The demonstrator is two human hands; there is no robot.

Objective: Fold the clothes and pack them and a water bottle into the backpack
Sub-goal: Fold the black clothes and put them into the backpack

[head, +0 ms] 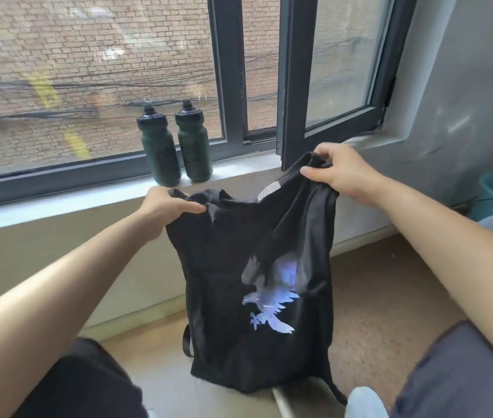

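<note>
**Shirt hanging straight down from both my hands**

I have the black T-shirt (239, 267) held up in front of me. My left hand (167, 206) is bunched on one shoulder and my right hand (341, 170) on the other, each gripping cloth, the two well apart. The shirt's long axis runs vertically, from my hands down toward the floor (375, 297), with the eagle print (272, 297) facing me. My right hand sits higher and farther out than my left, so the top edge slants and the body hangs with a twist and deep creases on the right side.

I judge the folding hasn't begun. To lay the shirt flat, I would first need to level my hands so the shoulders line up.

A black strap (187, 342) shows at the shirt's lower left edge. It may belong to the backpack standing behind the cloth, but I cannot tell, since the shirt hides whatever is there.

The two dark green water bottles (161, 149) stand upright and touching on the windowsill (88, 200), beyond and just above my left hand. That hand is the nearer one to them.
</note>
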